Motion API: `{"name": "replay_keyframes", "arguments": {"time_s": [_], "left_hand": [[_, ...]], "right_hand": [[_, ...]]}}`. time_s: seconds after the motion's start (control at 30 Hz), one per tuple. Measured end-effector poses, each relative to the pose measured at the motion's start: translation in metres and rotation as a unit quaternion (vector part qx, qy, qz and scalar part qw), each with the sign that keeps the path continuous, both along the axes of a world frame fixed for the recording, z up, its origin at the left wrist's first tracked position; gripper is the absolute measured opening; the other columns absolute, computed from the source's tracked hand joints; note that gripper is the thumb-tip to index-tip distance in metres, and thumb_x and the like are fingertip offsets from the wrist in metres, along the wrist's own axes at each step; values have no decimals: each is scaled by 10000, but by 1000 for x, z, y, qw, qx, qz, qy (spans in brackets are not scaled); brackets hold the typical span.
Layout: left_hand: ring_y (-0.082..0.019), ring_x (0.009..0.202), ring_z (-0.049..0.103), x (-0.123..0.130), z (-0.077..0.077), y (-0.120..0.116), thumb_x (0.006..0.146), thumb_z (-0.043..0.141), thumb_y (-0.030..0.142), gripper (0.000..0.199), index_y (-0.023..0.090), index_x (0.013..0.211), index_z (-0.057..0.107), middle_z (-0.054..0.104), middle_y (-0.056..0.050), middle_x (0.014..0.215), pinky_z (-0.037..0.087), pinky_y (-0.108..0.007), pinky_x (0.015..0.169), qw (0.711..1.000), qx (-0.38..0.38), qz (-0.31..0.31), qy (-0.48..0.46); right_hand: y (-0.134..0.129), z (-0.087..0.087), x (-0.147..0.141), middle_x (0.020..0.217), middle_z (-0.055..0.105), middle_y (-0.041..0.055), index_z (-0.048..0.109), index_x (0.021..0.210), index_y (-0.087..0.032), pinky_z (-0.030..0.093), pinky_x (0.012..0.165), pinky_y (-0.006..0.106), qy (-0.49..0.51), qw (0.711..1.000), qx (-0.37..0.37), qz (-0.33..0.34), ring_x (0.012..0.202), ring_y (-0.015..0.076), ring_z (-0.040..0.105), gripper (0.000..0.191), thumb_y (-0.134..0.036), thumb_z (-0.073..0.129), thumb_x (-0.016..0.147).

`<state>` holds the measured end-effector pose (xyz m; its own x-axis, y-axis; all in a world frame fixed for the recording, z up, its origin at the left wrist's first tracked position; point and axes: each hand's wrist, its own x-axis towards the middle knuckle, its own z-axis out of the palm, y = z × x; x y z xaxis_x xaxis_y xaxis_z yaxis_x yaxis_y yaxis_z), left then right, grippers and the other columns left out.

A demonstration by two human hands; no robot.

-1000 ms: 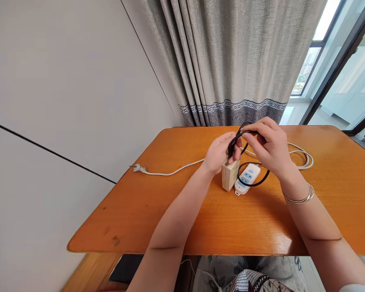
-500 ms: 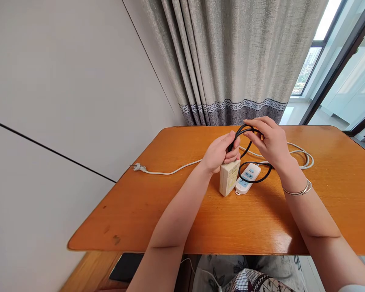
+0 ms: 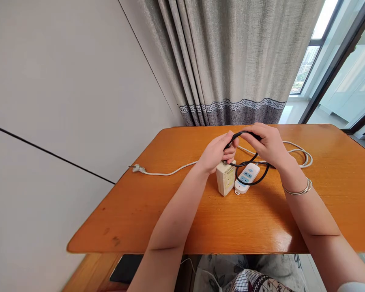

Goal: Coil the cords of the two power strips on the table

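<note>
Between my two hands runs a black cable, gathered in loops. My left hand is closed around one end of the bundle, just above a cream-coloured box standing upright on the table. My right hand pinches the cable from above, thumb underneath. A loose loop of it hangs down over a white power strip with light blue socket panels, which lies beside the box. Whether my left fingers also touch the box top, I cannot tell.
The wooden table carries a white cord, its plug near the left edge. More of that cord curls behind my right wrist. A grey curtain hangs beyond the far edge, and a pale wall rises on the left.
My right hand has come down slightly, and the raised cable loops between my hands are now lower and drawn together. My left hand has shifted a little left, and the box leans slightly differently.
</note>
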<state>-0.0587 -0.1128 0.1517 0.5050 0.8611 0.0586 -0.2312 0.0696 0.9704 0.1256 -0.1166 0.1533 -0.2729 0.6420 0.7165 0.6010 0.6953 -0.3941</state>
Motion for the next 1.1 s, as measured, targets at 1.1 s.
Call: {"name": "replay_keyframes", "arguments": {"time_s": [1.1], "left_hand": [[-58, 342, 268, -6, 27, -6, 1056, 436, 433, 458, 201, 668, 367, 223, 87, 478, 366, -151, 395, 955, -119, 124, -242]], "right_hand": [[9, -12, -11, 970, 653, 35, 394, 1412, -173, 466, 564, 259, 105, 935, -331, 74, 547, 99, 556, 440, -248, 429, 980]]}}
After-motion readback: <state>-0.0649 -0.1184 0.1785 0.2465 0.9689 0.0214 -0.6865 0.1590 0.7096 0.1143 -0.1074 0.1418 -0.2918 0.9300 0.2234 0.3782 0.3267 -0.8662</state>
